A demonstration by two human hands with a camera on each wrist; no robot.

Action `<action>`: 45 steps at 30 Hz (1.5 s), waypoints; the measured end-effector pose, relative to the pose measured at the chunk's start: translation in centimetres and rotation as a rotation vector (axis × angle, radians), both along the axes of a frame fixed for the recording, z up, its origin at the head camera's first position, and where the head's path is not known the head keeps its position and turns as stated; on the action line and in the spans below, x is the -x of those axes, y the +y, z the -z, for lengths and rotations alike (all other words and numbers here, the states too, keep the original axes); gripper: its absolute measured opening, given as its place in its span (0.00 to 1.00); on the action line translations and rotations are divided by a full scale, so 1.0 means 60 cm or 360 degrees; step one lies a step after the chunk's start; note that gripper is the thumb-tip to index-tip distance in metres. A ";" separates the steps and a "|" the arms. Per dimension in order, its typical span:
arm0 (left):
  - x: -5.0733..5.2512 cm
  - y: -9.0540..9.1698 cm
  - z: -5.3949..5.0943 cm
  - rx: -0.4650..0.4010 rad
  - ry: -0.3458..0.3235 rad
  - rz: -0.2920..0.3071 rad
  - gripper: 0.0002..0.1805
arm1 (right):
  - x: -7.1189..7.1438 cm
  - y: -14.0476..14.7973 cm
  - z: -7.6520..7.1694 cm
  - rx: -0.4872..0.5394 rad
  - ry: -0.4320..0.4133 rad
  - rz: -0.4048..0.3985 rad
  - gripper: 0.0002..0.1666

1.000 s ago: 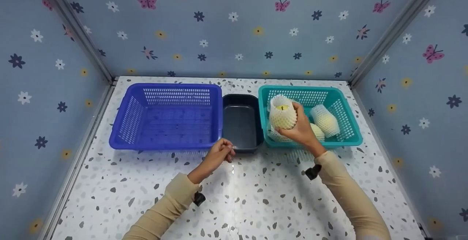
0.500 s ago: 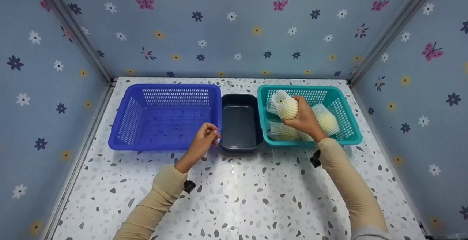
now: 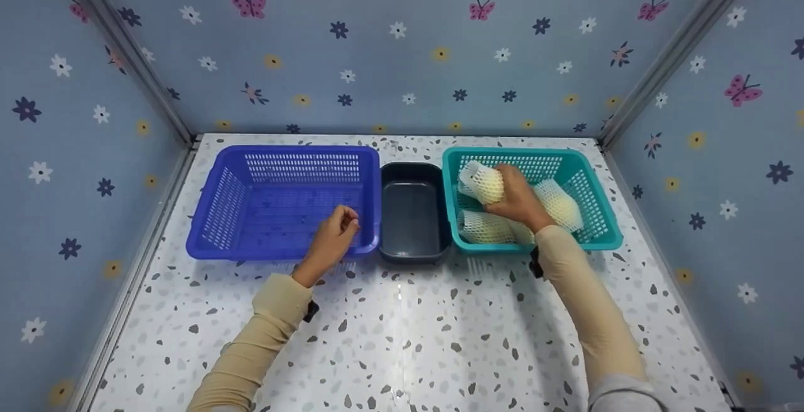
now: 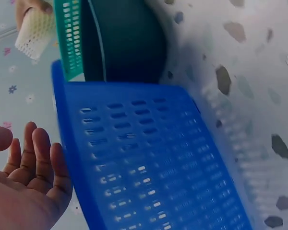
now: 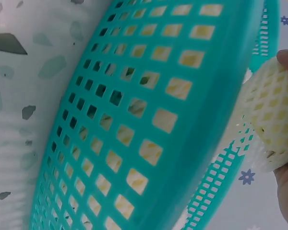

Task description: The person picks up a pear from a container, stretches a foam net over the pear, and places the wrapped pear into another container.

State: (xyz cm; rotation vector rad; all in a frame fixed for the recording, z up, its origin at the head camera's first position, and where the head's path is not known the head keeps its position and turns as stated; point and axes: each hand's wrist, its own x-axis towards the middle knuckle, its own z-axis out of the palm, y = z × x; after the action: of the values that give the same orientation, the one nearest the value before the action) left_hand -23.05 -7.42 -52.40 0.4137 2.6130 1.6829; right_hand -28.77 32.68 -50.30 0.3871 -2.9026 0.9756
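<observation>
My right hand (image 3: 517,195) grips a pale yellow fruit in a white foam net sleeve (image 3: 487,184), low in the left part of the teal basket (image 3: 532,247). In the right wrist view, finger and thumb hold the netted fruit (image 5: 273,112) above the basket rim. Other netted fruits lie around it: one (image 3: 559,206) to the right and one (image 3: 485,228) at the front. My left hand (image 3: 330,236) hovers over the front right rim of the blue basket (image 3: 217,253). Its fingers (image 4: 42,148) are loosely bent and hold nothing.
Between the two baskets stands a dark rectangular tub (image 3: 414,258). All three stand in a row on a white speckled table (image 3: 440,336). Patterned panels (image 3: 377,54) rise behind and on both sides.
My right hand has tilted the netted fruit over and lowered it in the teal basket. My left hand has moved left, from the dark tub's front to the blue basket's rim.
</observation>
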 end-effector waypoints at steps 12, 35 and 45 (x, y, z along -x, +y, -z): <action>0.000 -0.019 0.025 0.0754 0.0414 -0.0036 0.10 | 0.013 -0.003 0.011 -0.0273 -0.0191 -0.0032 0.51; -0.005 -0.023 0.067 0.1070 0.0745 -0.0051 0.16 | 0.025 -0.026 0.021 -0.0472 -0.0281 -0.0177 0.52; -0.006 -0.026 0.065 0.1090 0.0749 -0.0041 0.18 | 0.030 -0.029 0.028 -0.0473 -0.0254 -0.0166 0.52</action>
State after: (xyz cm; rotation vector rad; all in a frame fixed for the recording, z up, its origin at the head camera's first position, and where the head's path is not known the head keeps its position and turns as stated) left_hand -22.70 -8.97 -56.31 0.8079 3.2859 0.6400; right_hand -30.57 30.92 -52.01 0.5019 -3.2111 0.6083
